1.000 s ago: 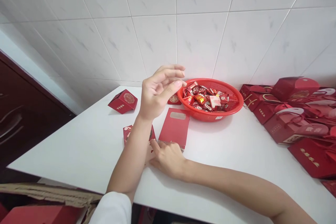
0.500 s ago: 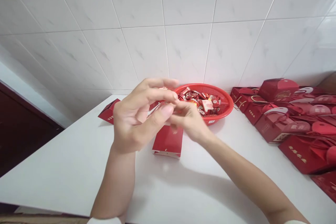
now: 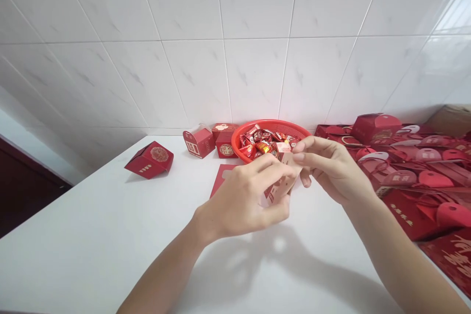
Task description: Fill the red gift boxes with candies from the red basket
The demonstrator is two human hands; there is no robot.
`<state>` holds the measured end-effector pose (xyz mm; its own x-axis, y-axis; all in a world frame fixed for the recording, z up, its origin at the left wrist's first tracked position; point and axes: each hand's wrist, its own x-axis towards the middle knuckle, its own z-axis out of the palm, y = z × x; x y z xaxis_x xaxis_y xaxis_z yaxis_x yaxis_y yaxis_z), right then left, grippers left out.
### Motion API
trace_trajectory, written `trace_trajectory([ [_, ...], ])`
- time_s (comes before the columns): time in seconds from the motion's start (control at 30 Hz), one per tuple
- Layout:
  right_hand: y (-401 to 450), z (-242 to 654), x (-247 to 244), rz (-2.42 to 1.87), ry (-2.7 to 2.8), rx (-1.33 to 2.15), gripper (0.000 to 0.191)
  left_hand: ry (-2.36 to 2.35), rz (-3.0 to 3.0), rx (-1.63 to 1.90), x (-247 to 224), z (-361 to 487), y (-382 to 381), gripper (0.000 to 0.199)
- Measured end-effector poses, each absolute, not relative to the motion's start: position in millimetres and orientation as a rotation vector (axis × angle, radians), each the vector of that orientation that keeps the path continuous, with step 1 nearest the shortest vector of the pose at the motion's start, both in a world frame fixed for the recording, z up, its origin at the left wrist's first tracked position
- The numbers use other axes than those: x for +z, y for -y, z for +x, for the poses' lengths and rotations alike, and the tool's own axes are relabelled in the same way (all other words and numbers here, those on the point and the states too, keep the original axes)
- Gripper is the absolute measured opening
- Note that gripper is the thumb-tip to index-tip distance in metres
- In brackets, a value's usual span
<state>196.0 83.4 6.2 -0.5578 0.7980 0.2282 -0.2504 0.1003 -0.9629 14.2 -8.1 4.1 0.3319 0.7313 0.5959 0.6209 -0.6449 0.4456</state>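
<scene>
Both my hands are together over the table, in front of the basket. Between them is a folding paper gift box [image 3: 281, 187], its pale inner faces and some red print showing. My left hand [image 3: 245, 196] curls round its near left side, thumb below and fingers on top. With thumb and forefinger, my right hand [image 3: 333, 167] pinches its upper right edge. A red card panel [image 3: 220, 176] with a pale oval sticks out behind my left hand; whether it belongs to the same box I cannot tell. Right behind the hands stands a red plastic basket [image 3: 305, 133] full of wrapped sweets [image 3: 263, 142].
On the white table [image 3: 91, 235], a red box [image 3: 151, 161] lies tilted at the left. Further back stand a handled red box [image 3: 199, 142] and other red boxes [image 3: 225, 140] against the basket. Many red gift boxes [image 3: 405, 211] crowd the right side. A tiled wall [image 3: 191, 78] closes the back.
Both hands have moved right and lower, and the left has turned palm down. The red box that lay beneath them is no longer seen lying there. The view has shifted slightly.
</scene>
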Motion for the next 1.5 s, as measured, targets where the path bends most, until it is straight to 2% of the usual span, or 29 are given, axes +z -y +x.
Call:
trace_trajectory([
  [0.23,-87,206,-5,-0.567,1.45,1.633,0.027,-1.173,2.192,1.432,-2,14,-3,0.023],
  [0.37,-79,210,-11,-0.556,1.468,1.691,0.027,-1.207,2.037,1.369,1,8,-5,0.013],
  [0.47,-73,216,-16,-0.573,1.486,1.767,0.027,-1.193,1.948,1.325,4,5,-5,0.015],
  [0.8,-88,216,-48,-0.694,1.334,1.934,0.032,-1.286,2.229,1.295,-19,13,-27,0.024],
  [0.97,-132,215,-44,-0.725,1.353,1.614,0.04,-1.291,2.212,1.254,-24,8,-35,0.024],
  [1.07,-173,211,-33,-0.88,1.531,1.222,0.028,-1.224,2.185,1.257,-25,9,-35,0.023],
  [1.13,-201,202,-30,-1.179,1.79,0.889,0.019,-1.205,2.198,1.242,-28,10,-36,0.022],
  [1.2,-225,188,-31,-1.375,1.941,0.729,0.017,-1.213,2.23,1.206,-31,10,-37,0.021],
  [1.33,-257,156,-42,-1.63,2.121,0.644,0.022,-1.315,2.254,1.168,-32,6,-40,0.022],
  [1.5,-280,134,-53,-1.797,2.333,0.733,0.023,-1.395,2.238,1.068,-30,-3,-41,0.027],
])
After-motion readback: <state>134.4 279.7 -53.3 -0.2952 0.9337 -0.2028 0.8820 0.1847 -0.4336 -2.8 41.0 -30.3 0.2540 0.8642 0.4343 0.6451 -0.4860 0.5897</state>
